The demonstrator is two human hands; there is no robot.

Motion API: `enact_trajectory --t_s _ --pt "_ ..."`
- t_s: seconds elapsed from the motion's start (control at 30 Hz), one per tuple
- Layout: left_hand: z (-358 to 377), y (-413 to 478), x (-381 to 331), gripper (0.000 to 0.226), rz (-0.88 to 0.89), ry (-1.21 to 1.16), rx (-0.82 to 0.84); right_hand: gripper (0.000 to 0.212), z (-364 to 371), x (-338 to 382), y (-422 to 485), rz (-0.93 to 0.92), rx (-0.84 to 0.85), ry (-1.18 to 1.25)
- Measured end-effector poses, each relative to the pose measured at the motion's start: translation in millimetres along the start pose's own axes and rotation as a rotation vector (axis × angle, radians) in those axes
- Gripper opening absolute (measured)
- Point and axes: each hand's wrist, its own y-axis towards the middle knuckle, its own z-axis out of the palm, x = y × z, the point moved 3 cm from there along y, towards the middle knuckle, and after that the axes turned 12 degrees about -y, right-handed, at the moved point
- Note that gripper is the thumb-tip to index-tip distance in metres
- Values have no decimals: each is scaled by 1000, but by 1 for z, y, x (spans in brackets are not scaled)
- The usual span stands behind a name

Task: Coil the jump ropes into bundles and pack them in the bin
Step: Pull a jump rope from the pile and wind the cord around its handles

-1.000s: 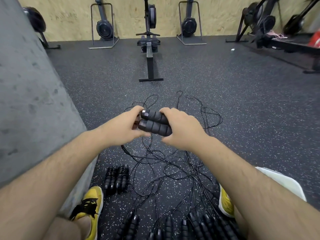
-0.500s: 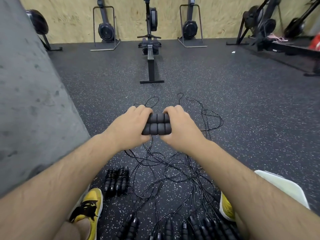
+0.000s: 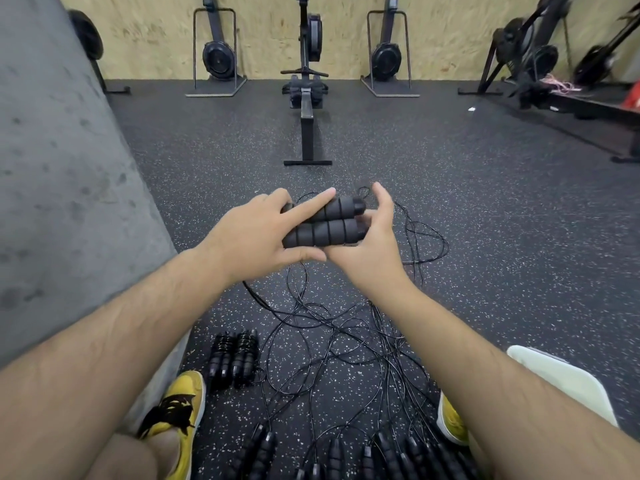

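Note:
Two black foam jump rope handles (image 3: 327, 223) lie side by side between my hands at chest height. My left hand (image 3: 258, 239) holds their left ends, thumb below and a straight finger laid over the top handle. My right hand (image 3: 367, 244) cups their right ends from underneath, with its fingers raised. Thin black cord (image 3: 346, 327) hangs from the handles into a tangle on the floor. A coiled bundle (image 3: 233, 362) lies by my left foot. Several more handles (image 3: 363, 459) lie in a row at the bottom edge. A white bin (image 3: 568, 382) shows at lower right, partly behind my right arm.
A grey concrete wall (image 3: 62, 188) runs along the left. A rowing machine (image 3: 306, 98) stands straight ahead, with more gym machines against the far plywood wall and at the right. My yellow shoes (image 3: 176, 414) stand on the speckled rubber floor on either side of the ropes.
The handles have tilted and my grip has loosened: the left hand's finger now lies straight over them, and the right hand has shifted from a full grip to cupping their ends.

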Motion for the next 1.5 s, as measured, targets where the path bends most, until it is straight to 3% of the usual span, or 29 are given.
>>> enact_trajectory --t_s 0.07,0.2,0.27,0.33,0.43,0.57,0.63,0.73,0.87,1.07,1.23,1.5 --pt "-2 -2 5 81 -19 -2 -11 101 14 -4 2 101 18 69" --pt "-10 -6 10 77 -57 -71 -67 49 50 -1 5 134 155 142" --pt "-11 -8 7 76 -55 -103 -83 44 69 10 -5 61 358 45" --pt "-9 -9 5 76 -32 -137 -77 55 88 23 -15 -59 493 -105" --pt "-5 -11 3 76 11 -184 -50 69 105 38 -23 -175 523 -372" --pt "-13 -14 13 75 38 -191 -35 13 96 29 -20 -15 651 -245" --pt "-20 -18 22 74 74 -167 -27 17 76 24 -11 -47 680 -247" --pt "-24 -22 35 72 115 -86 14 14 41 12 12 -157 569 -339" --pt "-20 -26 40 71 120 9 51 23 2 -4 26 -62 481 -373" --pt "-13 -22 33 71 98 117 50 39 -12 1 23 12 430 -212" --pt "-8 -21 31 72 52 161 28 53 -7 0 18 0 330 -363" --pt "1 -19 28 75 51 206 11 31 -5 9 10 -132 159 -645"
